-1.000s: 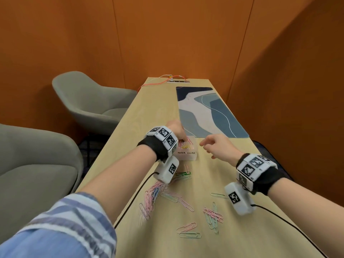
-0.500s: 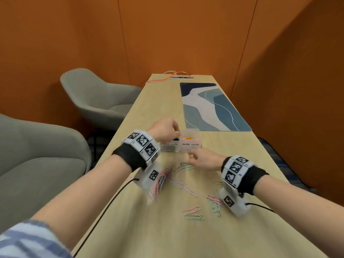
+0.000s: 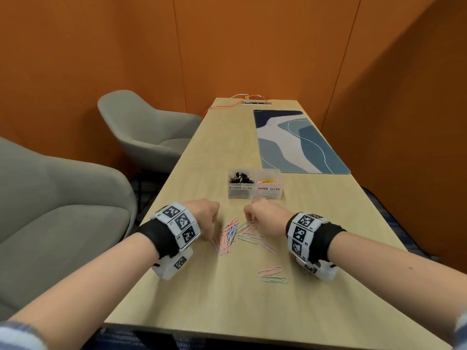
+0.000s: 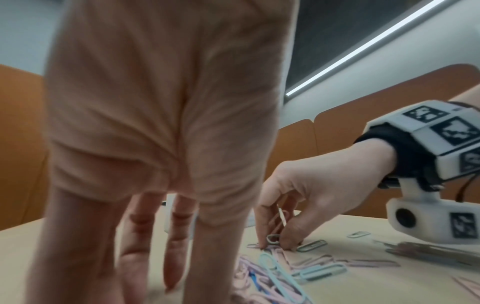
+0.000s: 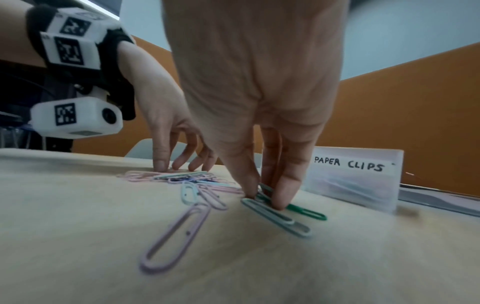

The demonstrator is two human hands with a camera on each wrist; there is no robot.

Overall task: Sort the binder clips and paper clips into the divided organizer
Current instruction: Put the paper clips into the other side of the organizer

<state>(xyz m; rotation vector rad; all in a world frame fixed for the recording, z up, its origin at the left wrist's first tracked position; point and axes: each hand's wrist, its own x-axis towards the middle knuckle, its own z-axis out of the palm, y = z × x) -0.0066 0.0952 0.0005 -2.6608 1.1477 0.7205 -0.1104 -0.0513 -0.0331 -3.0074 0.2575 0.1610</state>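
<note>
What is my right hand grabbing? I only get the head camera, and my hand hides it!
Observer: The right wrist view shows the right hand pinching a pale green paper clip on the table, with one finger on a dark green paper clip.
Operator: Is anything else in that hand?
Observer: Yes. In the left wrist view a pink paper clip stands upright between its thumb and fingers.
Operator: And my left hand?
Observer: The right wrist view shows the left hand with its fingers pointing down, their tips touching the clip pile. It grips nothing.
</note>
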